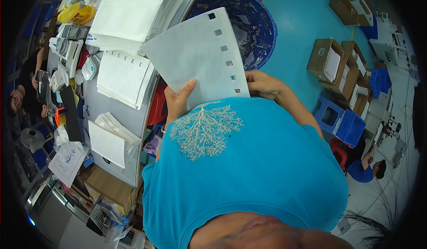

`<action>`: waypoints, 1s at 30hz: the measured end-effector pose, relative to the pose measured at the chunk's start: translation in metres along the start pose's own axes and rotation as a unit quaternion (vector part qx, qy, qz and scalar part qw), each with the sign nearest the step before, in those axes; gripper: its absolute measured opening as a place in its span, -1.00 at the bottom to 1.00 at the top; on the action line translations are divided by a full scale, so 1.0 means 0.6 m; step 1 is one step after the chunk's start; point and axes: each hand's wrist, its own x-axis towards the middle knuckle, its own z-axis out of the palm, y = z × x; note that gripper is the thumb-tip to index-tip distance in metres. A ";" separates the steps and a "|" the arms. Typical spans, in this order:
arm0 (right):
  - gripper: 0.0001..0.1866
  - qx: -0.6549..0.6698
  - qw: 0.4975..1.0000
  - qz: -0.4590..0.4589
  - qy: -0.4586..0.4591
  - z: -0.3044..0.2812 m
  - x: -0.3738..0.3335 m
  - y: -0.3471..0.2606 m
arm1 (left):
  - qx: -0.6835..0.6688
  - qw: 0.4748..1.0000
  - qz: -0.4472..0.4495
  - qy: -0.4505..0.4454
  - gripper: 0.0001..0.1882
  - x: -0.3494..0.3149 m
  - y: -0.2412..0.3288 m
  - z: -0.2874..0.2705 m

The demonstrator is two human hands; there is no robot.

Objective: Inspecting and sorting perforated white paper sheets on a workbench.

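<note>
— While both hands are up in front of the chest, what do they hold?

— They hold one white sheet (pixel 200 57) with a row of small square holes along its right edge. The left hand (pixel 178 100) is closed on the lower left part of the sheet; the thumb lies flat on the front face and the other fingers are hidden behind the paper. The right hand (pixel 262 84) is closed on the lower right corner, just under the last hole.

— Where is the sheet, if we take the blue basket as the landmark?

— The sheet is in front of the blue basket (pixel 262 31) and covers the left part of it. It is tilted, with the punched edge on the basket's side.

— What else is near the basket?

— To the left of the basket there is a grey table (pixel 142 115). On it lies a high stack of white sheets (pixel 133 8), and closer to the person a punched pile (pixel 122 77) of the same paper. Farther left of the basket I see a yellow bottle (pixel 78 13). To the right of the basket, on the blue floor, stand open cardboard boxes (pixel 333 64) and a blue stool (pixel 331 115).

— Is somebody else there?

— Yes, another person in blue (pixel 367 169) sits well right of and below the basket. What that person's hands do, I cannot tell.
</note>
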 end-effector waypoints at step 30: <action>-0.74 -0.015 0.994 0.024 0.102 0.001 0.009 -0.002 | 0.056 0.996 0.071 -0.016 -0.61 -0.010 0.002 0.008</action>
